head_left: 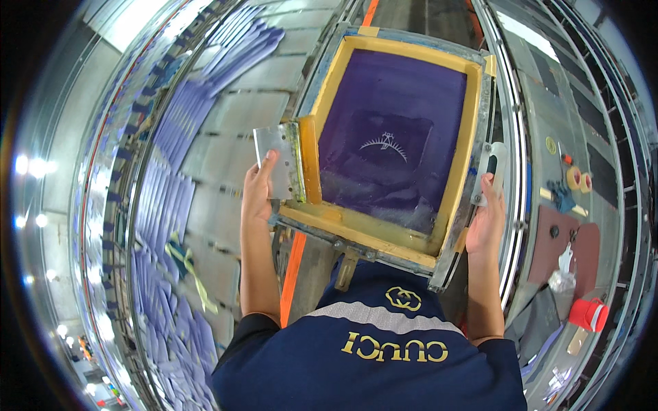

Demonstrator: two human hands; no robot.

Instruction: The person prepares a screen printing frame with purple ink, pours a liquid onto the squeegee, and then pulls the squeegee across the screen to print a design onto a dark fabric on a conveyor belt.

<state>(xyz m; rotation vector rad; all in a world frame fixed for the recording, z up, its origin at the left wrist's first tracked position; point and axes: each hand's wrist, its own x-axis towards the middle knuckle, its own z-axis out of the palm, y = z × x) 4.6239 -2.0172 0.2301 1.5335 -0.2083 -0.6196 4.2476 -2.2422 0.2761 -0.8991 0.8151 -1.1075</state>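
Observation:
In front of me is a printing screen [391,89] with a purple mesh, a small white design and a yellow taped border inside a metal frame. My left hand [260,185] is closed on a squeegee [284,171] with a metal plate and amber blade, held at the screen's left edge; its blade lies over the left border. My right hand [486,216] is closed on a pale handle [497,164] on the frame's right side. My dark shirt shows below the frame.
Long rows of grey platens [253,109] run on the left, with lilac pieces [164,219] along them. On the right bench [548,157] lie tape rolls [574,179], scissors [573,233], a maroon mat [548,240] and a red container [588,314]. An orange strip [293,274] runs beneath the frame.

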